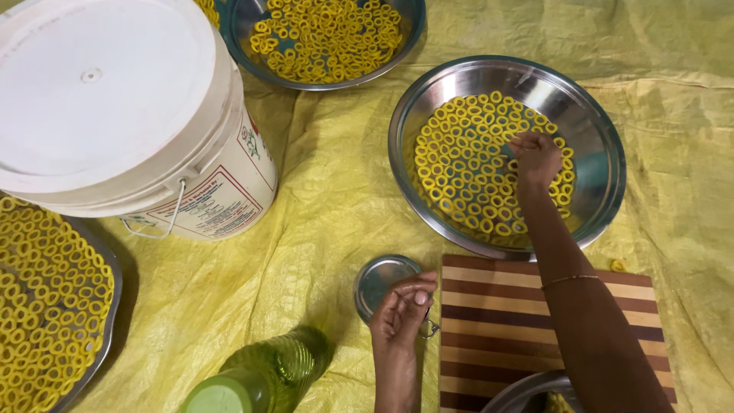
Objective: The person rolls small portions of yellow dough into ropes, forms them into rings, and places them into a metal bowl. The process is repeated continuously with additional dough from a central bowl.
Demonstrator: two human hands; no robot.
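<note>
Over at two o'clock, the right hand rests with fingertips bunched on yellow dough rings inside a steel pan, while at six o'clock the left hand curls loosely beside a small round steel lid, holding nothing I can make out.

Top steel bowl of yellow rings cut by upper edge, left tray by left edge; bottom bowl mostly out of frame; bucket's label blurred

Head-worn view, steeply downward, close.
</note>
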